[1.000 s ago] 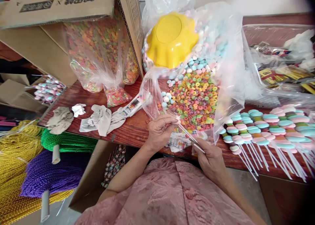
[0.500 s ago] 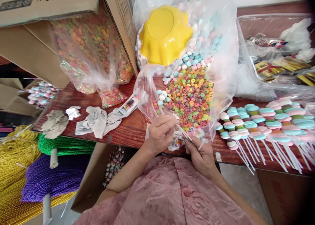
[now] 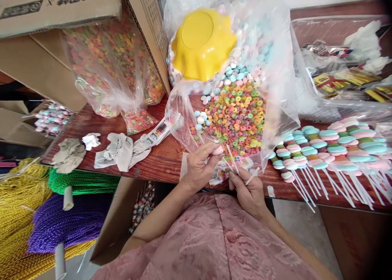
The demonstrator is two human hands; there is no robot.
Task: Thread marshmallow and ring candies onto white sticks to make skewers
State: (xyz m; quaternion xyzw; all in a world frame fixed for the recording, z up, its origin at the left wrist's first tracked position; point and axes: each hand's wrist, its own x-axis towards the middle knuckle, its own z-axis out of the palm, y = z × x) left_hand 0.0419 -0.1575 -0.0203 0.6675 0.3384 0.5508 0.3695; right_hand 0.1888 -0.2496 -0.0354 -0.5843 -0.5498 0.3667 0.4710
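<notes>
Two fingertips of the left hand (image 3: 200,165), thumb and forefinger, pinched a pink candy (image 3: 217,150) above the near edge of the table (image 3: 162,165); the right hand (image 3: 249,192) was clamped on thin white sticks (image 3: 232,159), their upper ends pointing toward the candy without touching it. Judged risks: an off-centre push might have split the candy or slid the tip into the thumb; a loose pinch might have dropped it among the ring candies (image 3: 241,121); sticks held together might have crossed and spoiled the aim. Stick count was uncertain: the right fingers covered the middles, and one white end (image 3: 252,176) showed beyond them. Any hole in the candy could not be made out. Farther out, a printed packet (image 3: 219,176) lay half hidden behind the hands, and a clear bag (image 3: 278,125) blurred the candies under its folds. To the right, the candy skewers (image 3: 330,145) had stick ends overhanging the table, where a sleeve might have caught them; that row blurred toward the frame's edge. Whatever the upturned yellow bowl (image 3: 202,43) covered was out of sight.
</notes>
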